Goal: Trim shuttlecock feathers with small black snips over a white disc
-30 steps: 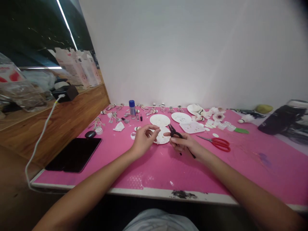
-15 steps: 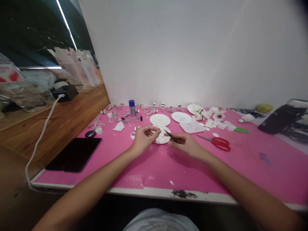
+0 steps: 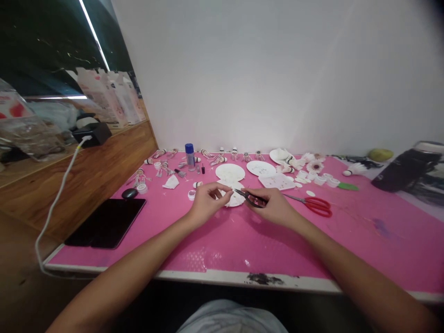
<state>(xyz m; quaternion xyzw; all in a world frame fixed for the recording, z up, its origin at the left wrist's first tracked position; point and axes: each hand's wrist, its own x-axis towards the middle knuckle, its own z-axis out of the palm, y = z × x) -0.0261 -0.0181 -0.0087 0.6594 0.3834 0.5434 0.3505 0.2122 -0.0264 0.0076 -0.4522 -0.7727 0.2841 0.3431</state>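
My left hand [image 3: 209, 202] hovers over the nearer white paper plate [image 3: 237, 200], thumb and forefinger pinched together. Whatever lies between those fingertips is too small to make out. My right hand [image 3: 272, 203] is closed around a pair of small black scissors [image 3: 250, 197]. Their pointed tip faces left, very close to the left fingertips, and the handles look slightly spread. Small pale bits lie on the plate below.
Behind are another white plate [image 3: 230, 172], a plate with small bits [image 3: 261, 168] and a white tray [image 3: 276, 181]. Red-handled scissors [image 3: 317, 206] lie right; a black tablet [image 3: 106, 223] lies left. Several shuttlecocks [image 3: 235, 153] and a blue-capped bottle [image 3: 190, 157] stand along the back.
The scissors have moved slightly left and turned, so their handles show more clearly and their tip is nearer the left fingertips. My left hand has hardly moved.
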